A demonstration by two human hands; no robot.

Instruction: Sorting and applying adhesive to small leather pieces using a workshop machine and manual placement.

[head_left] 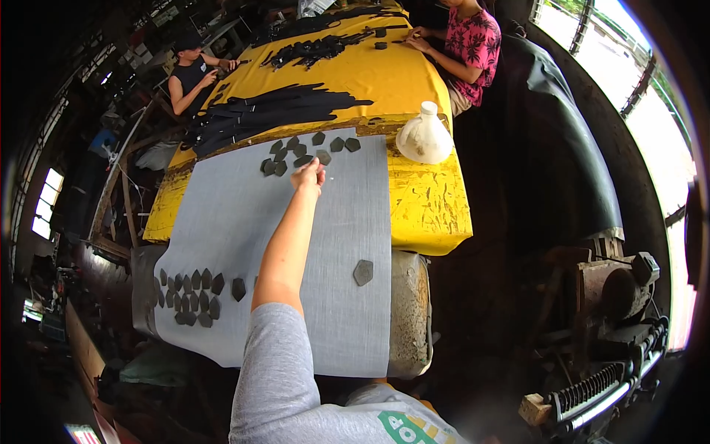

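My left hand [309, 177] reaches to the far part of a grey sheet [340, 229]. Its fingers are closed, with a dark pentagonal piece [324, 157] at the fingertips. Around it lie several similar pieces; a pair [345, 144] is just to the right and a loose cluster [278, 155] to the left. A larger group of flat dark pieces [194, 300] lies at the sheet's near left. One lone pentagonal piece [362, 272] rests near the right edge. My right hand is out of view.
A white plastic jug [425, 137] stands on the yellow-covered table [429, 200] beyond the sheet. Black strips [274, 109] lie farther back. Two people work there, one at the left and one in a pink patterned shirt [477, 44]. Machinery [606, 355] stands at lower right.
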